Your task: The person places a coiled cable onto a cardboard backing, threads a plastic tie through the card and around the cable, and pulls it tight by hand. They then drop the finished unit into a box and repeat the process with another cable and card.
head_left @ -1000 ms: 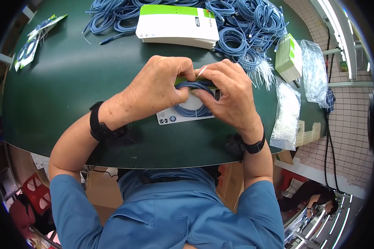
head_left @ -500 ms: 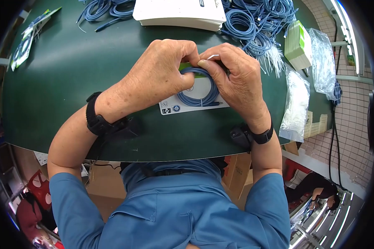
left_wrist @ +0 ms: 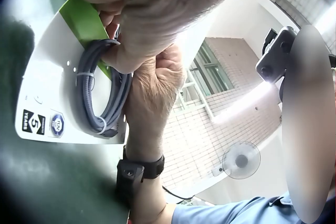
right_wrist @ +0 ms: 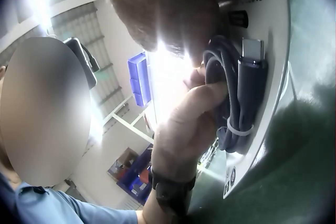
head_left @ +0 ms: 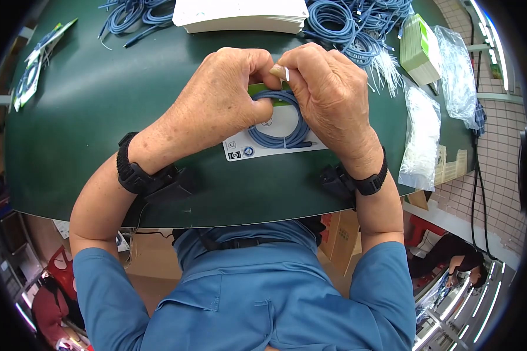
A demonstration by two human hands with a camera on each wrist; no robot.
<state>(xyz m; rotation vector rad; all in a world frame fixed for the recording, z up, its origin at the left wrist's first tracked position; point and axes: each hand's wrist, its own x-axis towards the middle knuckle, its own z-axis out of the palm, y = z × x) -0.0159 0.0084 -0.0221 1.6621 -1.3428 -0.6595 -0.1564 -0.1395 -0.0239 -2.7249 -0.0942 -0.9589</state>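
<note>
A coil of blue-grey cable (head_left: 267, 140) lies against a white and green printed card (head_left: 280, 121) on the green table. My left hand (head_left: 214, 99) grips the coil and card at the upper left, its thumb over the cable. With thumb and index finger my right hand (head_left: 336, 96) pinches a white plastic tie (head_left: 287, 74) above the coil's top. In the right wrist view, a metal-tipped connector (right_wrist: 252, 77) lies along the coil, and a white tie (right_wrist: 240, 129) circles the strands. The curled left fingers (left_wrist: 107, 19) reach behind the card's green end.
A thick stack of cards (head_left: 240, 22) stands at the back beside a pile of blue cables (head_left: 334, 26). Loose white ties (head_left: 386, 73) lie right of it, near a smaller card stack (head_left: 418, 52) and plastic bags (head_left: 420, 140). Carded cables (head_left: 29, 76) sit at far left.
My right hand has drawn the tie's end up; its fingers have closed tighter on the tie. My left hand keeps its hold on coil and card. The head view has shifted.
</note>
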